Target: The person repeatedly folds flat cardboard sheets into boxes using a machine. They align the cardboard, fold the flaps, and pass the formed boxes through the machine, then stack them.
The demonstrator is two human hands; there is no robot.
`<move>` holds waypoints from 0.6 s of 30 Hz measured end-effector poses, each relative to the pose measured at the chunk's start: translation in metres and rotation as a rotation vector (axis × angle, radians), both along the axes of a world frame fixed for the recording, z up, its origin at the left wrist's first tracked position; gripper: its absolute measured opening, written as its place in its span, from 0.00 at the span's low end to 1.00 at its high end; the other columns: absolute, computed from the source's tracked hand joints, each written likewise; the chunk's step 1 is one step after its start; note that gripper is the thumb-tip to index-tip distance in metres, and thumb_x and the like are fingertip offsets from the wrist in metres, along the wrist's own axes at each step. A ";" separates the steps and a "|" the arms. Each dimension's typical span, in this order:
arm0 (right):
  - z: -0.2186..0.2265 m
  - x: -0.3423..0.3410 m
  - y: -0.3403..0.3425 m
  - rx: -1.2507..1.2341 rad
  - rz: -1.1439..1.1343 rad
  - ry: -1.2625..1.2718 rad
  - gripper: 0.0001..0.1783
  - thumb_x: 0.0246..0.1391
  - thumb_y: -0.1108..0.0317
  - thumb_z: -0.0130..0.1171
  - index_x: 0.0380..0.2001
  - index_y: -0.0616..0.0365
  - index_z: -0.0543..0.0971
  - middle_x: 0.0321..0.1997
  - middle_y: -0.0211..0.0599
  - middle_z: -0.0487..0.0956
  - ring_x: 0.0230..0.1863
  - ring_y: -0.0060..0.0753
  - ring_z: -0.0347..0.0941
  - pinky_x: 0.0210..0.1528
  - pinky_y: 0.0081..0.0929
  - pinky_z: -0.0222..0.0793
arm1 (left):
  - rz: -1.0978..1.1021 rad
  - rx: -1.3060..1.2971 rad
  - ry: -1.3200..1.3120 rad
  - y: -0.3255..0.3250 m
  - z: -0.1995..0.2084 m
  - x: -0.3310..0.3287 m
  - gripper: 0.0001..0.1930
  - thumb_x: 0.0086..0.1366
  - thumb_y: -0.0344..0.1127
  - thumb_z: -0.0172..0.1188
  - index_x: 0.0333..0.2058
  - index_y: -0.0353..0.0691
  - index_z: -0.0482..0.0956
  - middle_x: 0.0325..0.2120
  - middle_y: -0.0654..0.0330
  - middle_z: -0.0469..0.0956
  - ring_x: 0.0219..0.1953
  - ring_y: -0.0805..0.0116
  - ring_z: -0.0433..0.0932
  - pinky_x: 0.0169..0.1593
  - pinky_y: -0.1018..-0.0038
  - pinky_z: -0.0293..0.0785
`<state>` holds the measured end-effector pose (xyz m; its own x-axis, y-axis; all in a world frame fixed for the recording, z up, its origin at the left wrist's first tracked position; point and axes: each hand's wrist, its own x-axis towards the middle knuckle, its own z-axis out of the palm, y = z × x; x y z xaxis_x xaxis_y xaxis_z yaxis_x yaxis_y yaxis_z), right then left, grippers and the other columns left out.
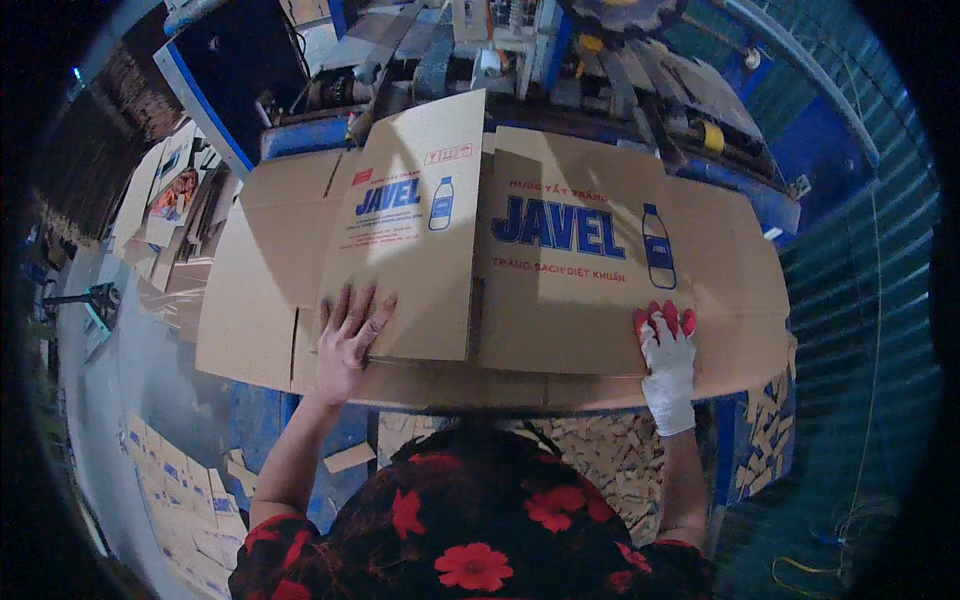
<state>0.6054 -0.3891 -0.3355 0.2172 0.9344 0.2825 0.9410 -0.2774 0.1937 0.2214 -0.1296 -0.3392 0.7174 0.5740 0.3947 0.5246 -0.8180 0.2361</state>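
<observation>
In front of me lies a broad, flat sheet of brown cardboard (740,240) with slots cut in its edges. On it rests a partly folded cardboard box blank (420,290), printed in blue and red with lettering and a bottle picture. Its left panel tilts up along the middle, apart from the right printed panel (560,330). My left hand (352,335) is bare and lies with fingers spread on the left panel's near part. My right hand (666,345), in a white glove with red fingertips, rests on the near right corner of the right panel, fingers stretched out.
A machine with rollers and blue frame (300,137) stands just beyond the cardboard. Cardboard scraps (600,450) lie in a heap below the near edge. Stacked cardboard (190,215) is at the left, printed sheets (185,490) on the floor. A green corrugated wall (850,400) bounds the right.
</observation>
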 end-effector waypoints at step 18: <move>0.000 0.175 0.233 -0.071 -0.067 0.039 0.29 0.48 0.77 0.47 0.58 0.54 0.69 0.63 0.46 0.66 0.64 0.55 0.59 0.67 0.47 0.50 | 0.051 0.053 0.211 0.235 -0.021 0.173 0.32 0.61 0.40 0.53 0.64 0.64 0.57 0.64 0.57 0.58 0.66 0.49 0.53 0.65 0.43 0.44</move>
